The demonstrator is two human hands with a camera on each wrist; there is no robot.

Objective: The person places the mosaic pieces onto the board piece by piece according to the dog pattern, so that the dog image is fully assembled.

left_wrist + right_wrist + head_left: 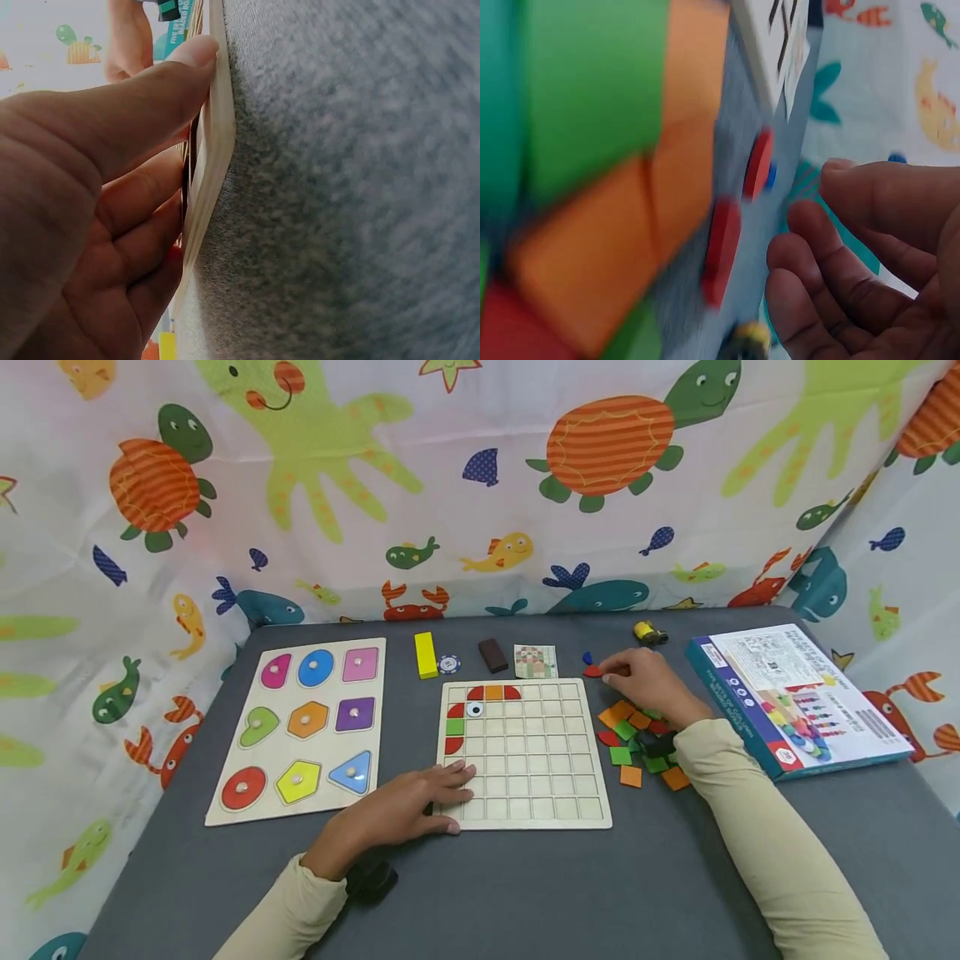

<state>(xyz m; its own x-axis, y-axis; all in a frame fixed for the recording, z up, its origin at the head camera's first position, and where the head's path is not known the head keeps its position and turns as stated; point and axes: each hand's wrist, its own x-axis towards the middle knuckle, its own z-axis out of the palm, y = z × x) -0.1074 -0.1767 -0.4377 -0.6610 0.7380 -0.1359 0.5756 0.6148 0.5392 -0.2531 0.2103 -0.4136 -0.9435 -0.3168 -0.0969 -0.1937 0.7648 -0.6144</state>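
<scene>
Holding nothing, the right hand [651, 683] has its thumb and fingers apart beside a small, flat, red curved piece [592, 671], right of the frame's middle. It looks light, hard, maybe slippery: pinch its edges. The left hand [408, 804] rests on the pale wooden grid board [551, 768].

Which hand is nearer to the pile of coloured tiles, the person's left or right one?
Right. The right hand is at the far edge of the tile pile, near a red piece. The left hand is farther, resting on the near-left corner of the grid board.
</scene>
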